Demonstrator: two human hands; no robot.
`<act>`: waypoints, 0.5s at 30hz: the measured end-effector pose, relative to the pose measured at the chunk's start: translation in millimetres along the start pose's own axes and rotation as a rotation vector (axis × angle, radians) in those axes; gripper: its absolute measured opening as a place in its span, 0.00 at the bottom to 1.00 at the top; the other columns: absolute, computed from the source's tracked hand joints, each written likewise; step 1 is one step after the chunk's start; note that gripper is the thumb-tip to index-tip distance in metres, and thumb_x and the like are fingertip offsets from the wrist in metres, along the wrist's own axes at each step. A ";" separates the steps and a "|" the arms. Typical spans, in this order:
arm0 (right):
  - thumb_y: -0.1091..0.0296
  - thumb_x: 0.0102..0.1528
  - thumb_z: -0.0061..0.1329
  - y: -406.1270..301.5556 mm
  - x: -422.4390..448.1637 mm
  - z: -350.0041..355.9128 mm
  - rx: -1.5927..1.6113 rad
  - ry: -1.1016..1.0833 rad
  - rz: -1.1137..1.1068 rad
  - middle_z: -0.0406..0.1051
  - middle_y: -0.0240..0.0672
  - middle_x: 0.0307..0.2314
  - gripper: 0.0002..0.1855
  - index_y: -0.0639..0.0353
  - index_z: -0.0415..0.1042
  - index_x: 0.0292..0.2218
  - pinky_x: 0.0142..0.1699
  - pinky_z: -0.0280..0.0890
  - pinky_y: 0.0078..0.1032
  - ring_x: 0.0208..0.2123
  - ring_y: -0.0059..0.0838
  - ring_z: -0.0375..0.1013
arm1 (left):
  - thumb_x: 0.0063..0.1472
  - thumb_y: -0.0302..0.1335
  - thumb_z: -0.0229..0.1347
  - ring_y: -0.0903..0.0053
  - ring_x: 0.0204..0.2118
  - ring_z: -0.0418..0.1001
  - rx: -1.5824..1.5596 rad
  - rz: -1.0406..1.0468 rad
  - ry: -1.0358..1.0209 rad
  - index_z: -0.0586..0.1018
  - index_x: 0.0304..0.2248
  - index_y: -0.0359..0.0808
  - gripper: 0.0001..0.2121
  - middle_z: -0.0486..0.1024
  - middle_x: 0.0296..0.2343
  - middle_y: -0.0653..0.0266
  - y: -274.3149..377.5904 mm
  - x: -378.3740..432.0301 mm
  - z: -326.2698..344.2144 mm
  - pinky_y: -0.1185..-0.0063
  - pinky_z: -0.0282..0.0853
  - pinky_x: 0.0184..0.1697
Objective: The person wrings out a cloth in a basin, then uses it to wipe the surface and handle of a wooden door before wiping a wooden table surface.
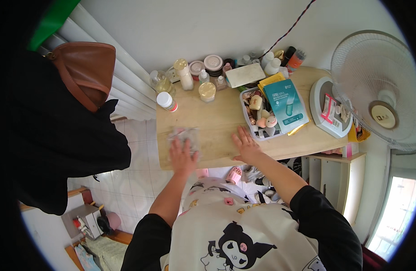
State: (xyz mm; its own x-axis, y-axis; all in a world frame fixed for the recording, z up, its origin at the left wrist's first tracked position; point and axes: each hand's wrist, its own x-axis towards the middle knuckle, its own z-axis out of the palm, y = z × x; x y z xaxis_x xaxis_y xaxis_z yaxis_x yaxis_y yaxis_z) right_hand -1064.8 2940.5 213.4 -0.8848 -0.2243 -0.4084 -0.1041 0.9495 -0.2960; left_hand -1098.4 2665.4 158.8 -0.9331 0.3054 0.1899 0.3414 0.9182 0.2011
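My left hand (pixel 183 157) lies over a thin greyish cloth (pixel 191 134) near the table's left front corner, holding it against the wood. Both are blurred, and the cloth's lower part is hidden under the fingers. My right hand (pixel 247 147) rests palm down on the wooden tabletop (pixel 216 118) with its fingers apart and nothing in it. Just beyond its fingertips stands a clear plastic bin (pixel 247 113) of cosmetics and makeup sponges. A teal face mask packet (pixel 285 105) lies across the bin's right side, over yellow packets (pixel 273 80).
Bottles and jars line the wall side, among them a white-capped bottle (pixel 166 101) and a gold-lidded jar (pixel 207 91). A white box (pixel 246 75) lies behind the bin. An electric fan (pixel 373 91) stands at right. A brown leather bag (pixel 89 71) hangs at left.
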 end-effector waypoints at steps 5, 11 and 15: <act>0.49 0.42 0.55 19.0 3.8 11.2 0.099 -0.013 -0.082 0.28 0.46 0.59 0.55 0.62 0.34 0.59 0.62 0.37 0.36 0.61 0.45 0.28 | 0.47 0.45 0.55 0.51 0.57 0.46 -0.111 0.262 -0.223 0.65 0.51 0.49 0.30 0.50 0.55 0.52 100.3 11.8 3.3 0.57 0.48 0.54; 0.47 0.44 0.53 28.4 2.3 19.6 0.086 0.018 -0.097 0.28 0.48 0.59 0.56 0.63 0.31 0.59 0.63 0.33 0.36 0.61 0.45 0.26 | 0.52 0.37 0.53 0.57 0.56 0.50 0.031 0.109 -0.278 0.67 0.50 0.46 0.24 0.54 0.53 0.57 41.5 36.7 -3.0 0.61 0.48 0.55; 0.47 0.45 0.52 21.6 4.6 14.2 0.122 -0.022 -0.100 0.27 0.47 0.59 0.55 0.63 0.31 0.59 0.63 0.33 0.36 0.61 0.45 0.26 | 0.55 0.33 0.50 0.51 0.56 0.49 0.104 -0.061 -0.093 0.66 0.50 0.40 0.23 0.53 0.54 0.53 -47.1 11.9 -12.5 0.62 0.48 0.56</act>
State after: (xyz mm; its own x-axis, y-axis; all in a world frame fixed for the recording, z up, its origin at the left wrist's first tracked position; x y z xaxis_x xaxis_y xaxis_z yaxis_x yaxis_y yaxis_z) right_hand -1064.7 2956.8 192.8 -0.8624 -0.3223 -0.3903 -0.1339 0.8888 -0.4382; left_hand -1124.2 2622.6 163.7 -0.9599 0.2656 0.0897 0.2745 0.9555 0.1079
